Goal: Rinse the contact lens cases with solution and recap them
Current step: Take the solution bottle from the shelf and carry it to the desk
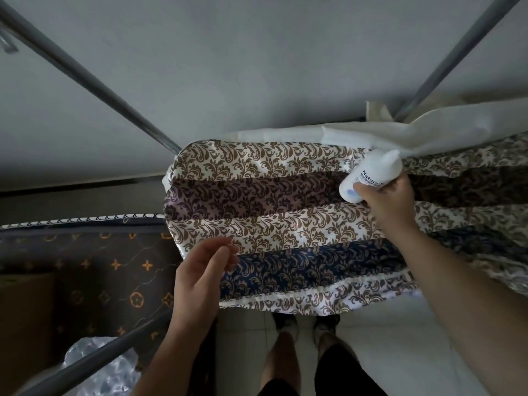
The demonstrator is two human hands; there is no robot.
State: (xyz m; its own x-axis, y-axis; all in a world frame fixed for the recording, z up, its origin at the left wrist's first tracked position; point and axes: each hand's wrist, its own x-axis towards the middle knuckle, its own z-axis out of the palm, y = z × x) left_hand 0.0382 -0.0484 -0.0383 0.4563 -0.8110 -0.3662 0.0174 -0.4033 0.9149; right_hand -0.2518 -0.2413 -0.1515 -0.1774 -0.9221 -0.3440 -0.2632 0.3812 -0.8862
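Solution bottle: white plastic, dark lettering on the side, a small blue mark low on the body. It lies tilted across the far right of the patterned bedcover, its rounded end toward the white sheet. Right hand grips it, thumb and fingers wrapped round the lower body.

Left hand hangs over the near edge of the cover, fingers loosely curled, thumb close to the fingertips. Whether it pinches something small I cannot tell; nothing is plainly visible there.

Contact lens cases: not in view.

Judgement on the step: bottle is being picked up or readied. To do it well, keep the grip low on the body so the nozzle end stays free, bring it over the cases before squeezing, and squeeze gently, since the walls look soft and would squirt.

Surroundings: grey metal bed-frame poles, bare dark mattress at left, crumpled clear plastic below, tiled floor.
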